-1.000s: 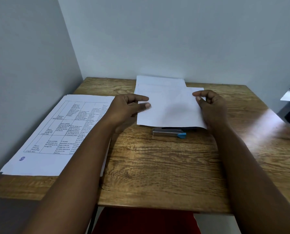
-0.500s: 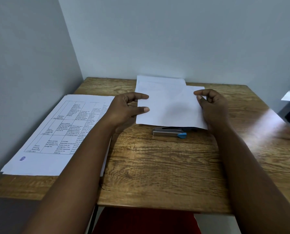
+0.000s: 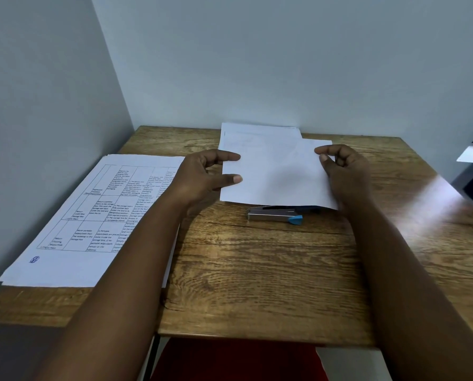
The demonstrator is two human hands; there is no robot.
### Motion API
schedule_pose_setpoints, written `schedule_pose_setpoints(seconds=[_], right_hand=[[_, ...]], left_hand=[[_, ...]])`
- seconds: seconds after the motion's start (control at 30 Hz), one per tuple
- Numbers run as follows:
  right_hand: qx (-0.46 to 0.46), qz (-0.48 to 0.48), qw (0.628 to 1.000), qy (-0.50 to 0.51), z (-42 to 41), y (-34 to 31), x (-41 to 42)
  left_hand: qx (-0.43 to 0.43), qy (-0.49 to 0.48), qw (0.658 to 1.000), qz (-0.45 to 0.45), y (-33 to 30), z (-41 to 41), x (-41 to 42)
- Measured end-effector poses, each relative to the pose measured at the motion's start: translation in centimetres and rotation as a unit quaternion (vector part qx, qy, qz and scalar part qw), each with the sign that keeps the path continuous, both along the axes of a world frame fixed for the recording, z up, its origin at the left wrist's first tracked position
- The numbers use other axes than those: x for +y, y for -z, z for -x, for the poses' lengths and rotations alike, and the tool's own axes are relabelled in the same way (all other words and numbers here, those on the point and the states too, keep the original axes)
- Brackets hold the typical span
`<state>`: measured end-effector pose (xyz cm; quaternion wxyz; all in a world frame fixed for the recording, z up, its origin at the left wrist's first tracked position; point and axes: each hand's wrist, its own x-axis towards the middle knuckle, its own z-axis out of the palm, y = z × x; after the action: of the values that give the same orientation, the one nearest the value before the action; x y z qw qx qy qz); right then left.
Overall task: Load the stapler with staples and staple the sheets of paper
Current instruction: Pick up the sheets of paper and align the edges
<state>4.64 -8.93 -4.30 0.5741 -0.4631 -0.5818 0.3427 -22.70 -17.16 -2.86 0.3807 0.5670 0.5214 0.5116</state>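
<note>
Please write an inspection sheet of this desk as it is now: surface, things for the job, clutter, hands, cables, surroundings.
Surface: wooden table, grain visible, set into a wall corner.
Job's things: blank sheets held at both side edges; stapler lying on the table, partly under their near edge; staples not seen.
Clutter: printed sheets with a table, at the left.
Hands: left hand and right hand each hold a side edge of the blank sheets.
Cables: nothing seen.
Surroundings: plain walls; dark items at the right edge, unclear.

Dim, soft light; glare on table [image 3: 433, 193]
</note>
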Motion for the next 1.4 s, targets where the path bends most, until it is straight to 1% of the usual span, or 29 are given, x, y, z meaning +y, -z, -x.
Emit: schedule_pose_setpoints(seconds=[0.07,0.1,0.23,0.33,0.43,0.53,0.7,0.83,1.13,1.3,1.4], right_hand=[[0.027,0.015,0.999,-0.021,0.0,-0.4,-0.3],[0.051,0.03,0.997,-0.047,0.0,-0.6,-0.4],[0.137,0.119,0.968,-0.173,-0.2,-1.1,-0.9],[0.148,0.156,0.956,-0.197,-0.1,-1.2,-1.0],[0.153,0.158,0.958,-0.186,-0.2,-1.3,-1.0],[0.134,0.132,0.971,-0.149,-0.3,-1.5,-1.0],[0.139,0.116,0.977,-0.114,-0.3,-1.5,-1.1],[0.118,0.105,0.983,-0.093,-0.1,-1.5,-1.2],[0.073,0.114,0.989,-0.058,0.0,-1.4,-1.1],[0.05,0.163,0.983,-0.065,-0.2,-1.3,-1.1],[0.041,0.171,0.981,-0.079,-0.3,-1.2,-1.0]], left_hand=[[-0.01,-0.003,1.0,0.001,0.1,0.1,0.1],[-0.017,-0.005,1.0,0.002,0.1,0.2,0.1],[-0.023,-0.042,0.999,-0.007,0.2,0.7,0.5],[-0.027,-0.075,0.997,-0.023,0.4,1.1,0.7],[-0.032,-0.096,0.994,-0.027,0.4,1.2,0.8],[-0.043,-0.099,0.994,-0.028,0.3,1.2,0.7],[-0.037,-0.104,0.993,-0.031,0.1,1.1,0.5],[-0.027,-0.112,0.993,-0.039,0.1,1.1,0.4],[-0.021,-0.119,0.992,-0.046,0.4,1.6,0.7],[-0.012,-0.119,0.992,-0.048,0.3,1.7,0.6],[-0.009,-0.12,0.991,-0.05,0.3,1.6,0.5]])
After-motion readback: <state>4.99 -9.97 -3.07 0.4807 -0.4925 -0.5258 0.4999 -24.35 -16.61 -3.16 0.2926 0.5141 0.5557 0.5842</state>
